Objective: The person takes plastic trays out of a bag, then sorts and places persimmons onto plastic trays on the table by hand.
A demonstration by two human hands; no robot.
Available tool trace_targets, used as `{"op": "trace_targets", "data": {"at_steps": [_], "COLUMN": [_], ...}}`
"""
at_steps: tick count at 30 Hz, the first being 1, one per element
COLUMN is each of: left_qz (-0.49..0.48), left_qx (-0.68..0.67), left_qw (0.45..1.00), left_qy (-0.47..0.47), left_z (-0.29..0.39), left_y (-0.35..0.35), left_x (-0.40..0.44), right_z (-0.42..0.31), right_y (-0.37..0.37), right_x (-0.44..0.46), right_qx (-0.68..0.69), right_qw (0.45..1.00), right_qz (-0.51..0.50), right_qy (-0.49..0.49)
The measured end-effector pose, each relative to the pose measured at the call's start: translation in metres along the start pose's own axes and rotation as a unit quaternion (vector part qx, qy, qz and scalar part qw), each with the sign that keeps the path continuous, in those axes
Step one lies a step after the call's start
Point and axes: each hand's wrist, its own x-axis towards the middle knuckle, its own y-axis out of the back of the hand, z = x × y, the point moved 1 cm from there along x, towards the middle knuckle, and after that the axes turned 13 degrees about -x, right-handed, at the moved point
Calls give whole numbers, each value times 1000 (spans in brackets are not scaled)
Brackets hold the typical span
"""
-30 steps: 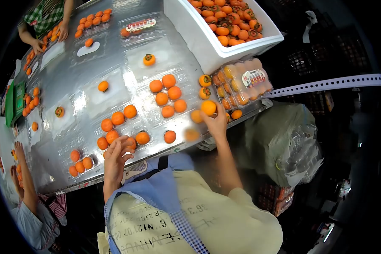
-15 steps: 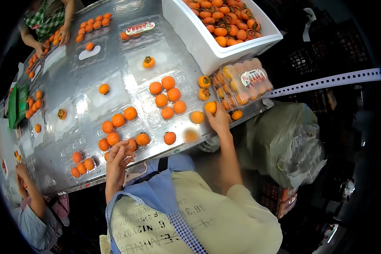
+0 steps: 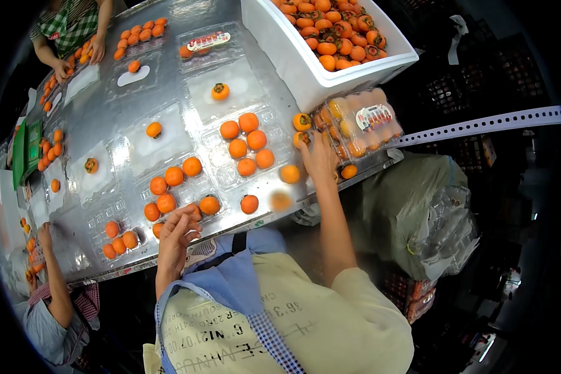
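My right hand (image 3: 320,161) reaches to the table's right side, its fingers closed on the near edge of an orange persimmon (image 3: 302,139). Another persimmon (image 3: 302,121) sits just beyond it, beside a clear lidded pack of fruit (image 3: 361,121). Whether the palm hides more fruit, I cannot tell. My left hand (image 3: 178,235) hovers at the front edge with loosely bent fingers apart and nothing visible in them. It is close to a clear tray of persimmons (image 3: 166,203), partly covering the nearest fruit. A second clear tray (image 3: 224,174) carries several persimmons in rows.
A white foam box (image 3: 287,75) full of persimmons stands at the back right. Loose persimmons (image 3: 249,204) lie along the front edge. Co-workers' hands (image 3: 97,50) handle fruit at the far left, and another person's arm (image 3: 56,268) is at the near left. A wrapped green bundle (image 3: 405,206) stands right.
My right hand has moved slightly up and left, from one persimmon to the one beyond; the first is out of sight now. My left hand has barely shifted. The near-left co-worker's arm has moved.
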Motion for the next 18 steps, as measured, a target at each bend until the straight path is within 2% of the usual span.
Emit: {"op": "trace_targets", "data": {"at_steps": [4, 7, 16, 18], "left_qz": [3, 7, 8, 22], "left_qx": [-7, -15, -13, -6], "left_qw": [1000, 1000, 1000, 1000], "left_qy": [3, -3, 2, 3], "left_z": [4, 4, 5, 6], "left_y": [-1, 4, 2, 4], "left_x": [0, 2, 6, 4], "right_z": [-14, -25, -26, -26], "right_y": [-2, -8, -40, -43], "right_x": [28, 54, 79, 83], "right_qx": [-7, -106, -309, -307], "right_qw": [998, 991, 939, 935], "right_qz": [51, -74, -55, -90], "right_qy": [42, 43, 138, 153]}}
